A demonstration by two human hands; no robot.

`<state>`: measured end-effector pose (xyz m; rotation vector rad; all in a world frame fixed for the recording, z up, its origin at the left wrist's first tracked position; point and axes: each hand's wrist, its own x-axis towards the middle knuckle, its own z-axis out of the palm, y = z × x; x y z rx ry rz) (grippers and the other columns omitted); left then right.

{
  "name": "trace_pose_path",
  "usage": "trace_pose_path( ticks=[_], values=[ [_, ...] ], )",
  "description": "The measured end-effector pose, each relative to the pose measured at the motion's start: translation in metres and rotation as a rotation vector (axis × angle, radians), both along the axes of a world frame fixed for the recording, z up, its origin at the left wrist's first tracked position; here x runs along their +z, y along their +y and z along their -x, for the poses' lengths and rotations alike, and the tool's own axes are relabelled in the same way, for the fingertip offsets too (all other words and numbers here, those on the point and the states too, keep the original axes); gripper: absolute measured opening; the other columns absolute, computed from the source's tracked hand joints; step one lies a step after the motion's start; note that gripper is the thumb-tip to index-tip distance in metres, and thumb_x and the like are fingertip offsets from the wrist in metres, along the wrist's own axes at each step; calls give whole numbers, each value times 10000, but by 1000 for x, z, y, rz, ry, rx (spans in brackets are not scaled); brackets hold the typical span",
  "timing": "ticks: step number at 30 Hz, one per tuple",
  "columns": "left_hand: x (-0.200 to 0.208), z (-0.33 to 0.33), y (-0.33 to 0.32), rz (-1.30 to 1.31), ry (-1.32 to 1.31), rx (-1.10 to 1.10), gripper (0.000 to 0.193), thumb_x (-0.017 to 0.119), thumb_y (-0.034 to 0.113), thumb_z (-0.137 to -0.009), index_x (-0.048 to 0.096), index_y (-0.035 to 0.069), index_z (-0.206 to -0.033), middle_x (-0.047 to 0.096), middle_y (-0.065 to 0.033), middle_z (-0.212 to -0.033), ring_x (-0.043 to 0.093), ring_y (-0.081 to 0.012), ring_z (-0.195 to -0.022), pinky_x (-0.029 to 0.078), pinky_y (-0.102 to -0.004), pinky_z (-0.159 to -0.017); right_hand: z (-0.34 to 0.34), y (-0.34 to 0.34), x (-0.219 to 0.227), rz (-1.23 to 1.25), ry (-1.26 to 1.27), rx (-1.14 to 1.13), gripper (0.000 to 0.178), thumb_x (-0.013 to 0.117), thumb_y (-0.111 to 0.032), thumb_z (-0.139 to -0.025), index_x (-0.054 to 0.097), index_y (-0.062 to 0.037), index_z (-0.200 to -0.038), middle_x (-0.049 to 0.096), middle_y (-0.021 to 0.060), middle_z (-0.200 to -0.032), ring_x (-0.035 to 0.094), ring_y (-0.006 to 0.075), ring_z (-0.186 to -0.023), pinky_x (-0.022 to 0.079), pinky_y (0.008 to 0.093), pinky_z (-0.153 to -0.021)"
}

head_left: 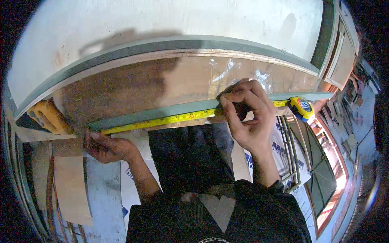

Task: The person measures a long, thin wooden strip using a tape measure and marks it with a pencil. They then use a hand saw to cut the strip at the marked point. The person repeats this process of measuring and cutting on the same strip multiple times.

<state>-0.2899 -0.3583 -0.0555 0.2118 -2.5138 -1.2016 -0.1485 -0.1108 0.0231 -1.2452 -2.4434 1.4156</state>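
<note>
A long grey-green strip (174,110) lies along the near edge of a brown wooden board. The yellow blade of a tape measure (162,121) is drawn out along the strip's near side. Its yellow and dark case (302,108) rests near the strip's right end. At the left end, my left hand (107,146) is closed, thumb and fingers pinching the tape's end against the strip. My right hand (252,115) is over the strip right of the middle, thumb and forefinger pinched together at its edge; whatever they hold is too small to make out.
A yellow-orange tool handle (48,116) lies at the board's left end. Behind the board stands a large pale panel (182,18) with a grey-green edge. Below are boards (73,182), a metal frame (289,158) and a blue-grey floor (103,194). Scraps (344,117) lie at the right.
</note>
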Motion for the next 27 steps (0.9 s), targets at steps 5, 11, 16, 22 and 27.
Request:
trace_pose_path(
  ticks=[5,11,16,22,27],
  values=[
    [-1,4,-6,147,54,-55,296,636,200,-905,594,-56,-1048,629,-175,-1032,606,-231,-907,527,-328,-779,-7,-2,2,81,-26,-101,73,679,28,-745,663,-8,-807,628,119,-859,627,215,-745,501,294,-630],
    [-1,2,-5,-34,-32,22,307,670,191,-885,585,-43,-1065,633,-158,-1061,610,-239,-927,536,-343,-786,-13,-3,-1,20,-2,-85,88,683,33,-752,687,-16,-825,642,109,-887,624,171,-741,488,255,-591],
    [-4,1,-10,-88,-11,-59,313,656,207,-895,584,-42,-1071,631,-160,-1074,607,-250,-942,537,-352,-788,-11,-5,1,41,-8,-94,107,712,18,-755,708,-24,-853,644,91,-888,612,111,-677,465,215,-531],
    [-1,2,-2,2,42,-55,306,635,215,-911,590,-49,-1058,629,-172,-1087,608,-259,-959,520,-366,-835,-10,-6,0,37,-3,-76,87,717,10,-765,709,-19,-847,644,90,-892,617,102,-662,484,215,-525],
    [-1,2,-3,15,28,-12,302,634,205,-911,592,-62,-1045,630,-193,-1102,616,-271,-977,499,-379,-881,-10,-7,-3,35,9,-79,93,741,6,-742,714,-11,-829,647,86,-871,592,84,-643,451,192,-510]
  ],
)
